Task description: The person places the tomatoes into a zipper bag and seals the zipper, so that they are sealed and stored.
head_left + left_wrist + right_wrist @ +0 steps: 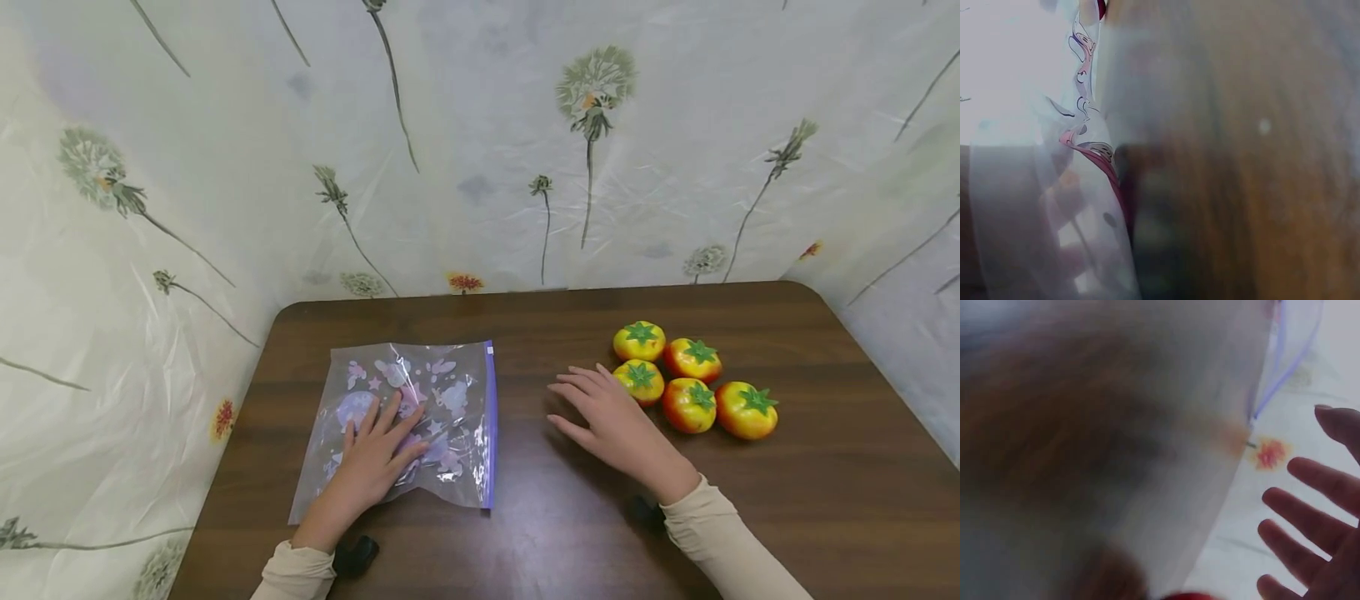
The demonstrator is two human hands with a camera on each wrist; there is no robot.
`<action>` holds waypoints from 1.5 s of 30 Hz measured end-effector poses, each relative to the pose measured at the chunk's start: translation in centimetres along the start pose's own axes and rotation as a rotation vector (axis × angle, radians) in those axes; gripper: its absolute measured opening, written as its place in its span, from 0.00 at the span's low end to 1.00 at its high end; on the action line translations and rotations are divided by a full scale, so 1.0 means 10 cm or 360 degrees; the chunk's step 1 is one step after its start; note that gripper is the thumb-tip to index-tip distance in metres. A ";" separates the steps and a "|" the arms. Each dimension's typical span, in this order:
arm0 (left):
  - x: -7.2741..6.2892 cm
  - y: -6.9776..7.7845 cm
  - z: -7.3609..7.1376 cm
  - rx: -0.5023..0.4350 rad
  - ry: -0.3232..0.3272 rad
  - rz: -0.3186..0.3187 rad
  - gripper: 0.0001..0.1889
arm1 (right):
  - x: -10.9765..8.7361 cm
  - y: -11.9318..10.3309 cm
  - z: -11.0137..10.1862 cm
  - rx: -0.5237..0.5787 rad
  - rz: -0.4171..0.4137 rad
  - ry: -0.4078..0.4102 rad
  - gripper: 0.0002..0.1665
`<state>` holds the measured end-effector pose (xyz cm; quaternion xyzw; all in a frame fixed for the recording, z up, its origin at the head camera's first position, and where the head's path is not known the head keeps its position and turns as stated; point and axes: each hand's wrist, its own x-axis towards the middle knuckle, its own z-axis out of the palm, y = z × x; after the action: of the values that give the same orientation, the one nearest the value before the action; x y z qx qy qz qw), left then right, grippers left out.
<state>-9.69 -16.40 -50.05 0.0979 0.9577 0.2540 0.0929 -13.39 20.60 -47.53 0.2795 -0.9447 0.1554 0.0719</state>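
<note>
A clear zip bag [453, 404] with pastel printed figures and a purple zipper edge lies flat at the left of the table. My left hand [371, 462] rests on it palm down, fingers spread. The bag's film [1094, 206] fills the left part of the left wrist view. My right hand [618, 429] is held over the table with its fingers extended, holding nothing. Just right of its fingers sit several glossy yellow-and-red toy tomatoes [690, 406] with green star-shaped tops. In the right wrist view, the spread fingers [1310, 519] show at the right, below the bag's zipper edge [1282, 387].
The brown wooden table [540, 542] has rounded far corners. A pale sheet [480, 208] printed with dandelions hangs behind it and along both sides. A black wrist device [356, 557] sits under the left wrist, another [645, 512] under the right.
</note>
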 end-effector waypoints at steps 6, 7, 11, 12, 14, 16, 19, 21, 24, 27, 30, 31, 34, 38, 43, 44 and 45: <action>-0.02 -0.01 0.01 -0.0035 0.0001 0.0000 0.33 | 0.30 -0.06 0.16 0.0092 -0.0049 -0.0143 0.25; -0.02 -0.01 0.01 -0.0039 0.0003 0.0002 0.33 | 0.34 -0.07 0.17 0.0112 -0.0058 -0.0160 0.25; -0.02 -0.01 0.01 -0.0054 0.0009 0.0006 0.32 | 0.49 -0.11 0.24 0.0152 -0.0097 -0.0208 0.24; -0.02 -0.01 0.01 -0.0057 0.0012 0.0008 0.32 | 0.52 -0.13 0.25 0.0161 -0.0101 -0.0225 0.24; -0.02 -0.02 0.01 -0.0061 0.0017 0.0011 0.32 | 0.58 -0.15 0.27 0.0168 -0.0114 -0.0254 0.24; -0.01 -0.02 0.01 -0.0058 0.0023 0.0019 0.33 | 0.63 -0.17 0.29 0.0162 -0.0129 -0.0270 0.24; 0.00 -0.02 0.00 -0.0056 0.0030 0.0028 0.33 | 0.68 -0.17 0.33 0.0151 -0.0124 -0.0293 0.25; 0.00 -0.02 0.00 -0.0058 0.0029 0.0030 0.33 | 0.71 -0.17 0.35 0.0138 -0.0108 -0.0300 0.26; 0.00 -0.02 0.00 -0.0056 0.0029 0.0027 0.32 | 0.76 -0.16 0.37 0.0136 -0.0094 -0.0305 0.27; 0.00 -0.02 0.01 -0.0046 0.0032 0.0030 0.32 | 0.82 -0.15 0.38 0.0143 -0.0111 -0.0306 0.27; 0.00 -0.03 0.00 -0.0039 0.0036 0.0037 0.32 | 0.88 -0.14 0.39 0.0167 -0.0123 -0.0332 0.25; 0.00 -0.03 0.00 -0.0038 0.0037 0.0039 0.32 | 0.90 -0.13 0.39 0.0171 -0.0129 -0.0343 0.24; -0.01 -0.04 0.00 -0.0037 0.0031 0.0044 0.32 | 0.96 -0.11 0.42 0.0198 -0.0160 -0.0356 0.22; -0.01 -0.04 -0.01 -0.0038 0.0016 0.0040 0.32 | 1.03 -0.08 0.43 0.0213 -0.0185 -0.0363 0.21; -0.01 -0.04 -0.02 -0.0047 -0.0001 0.0034 0.32 | 1.08 -0.07 0.43 0.0189 -0.0196 -0.0355 0.25; -0.01 -0.04 -0.02 -0.0046 -0.0006 0.0034 0.32 | 1.09 -0.07 0.43 0.0179 -0.0195 -0.0351 0.26; -0.01 -0.05 -0.02 -0.0045 -0.0009 0.0033 0.32 | 1.10 -0.07 0.43 0.0168 -0.0192 -0.0351 0.27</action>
<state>-9.72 -16.90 -50.09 0.1072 0.9527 0.2683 0.0944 -22.36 13.07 -49.01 0.3548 -0.9189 0.1685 -0.0380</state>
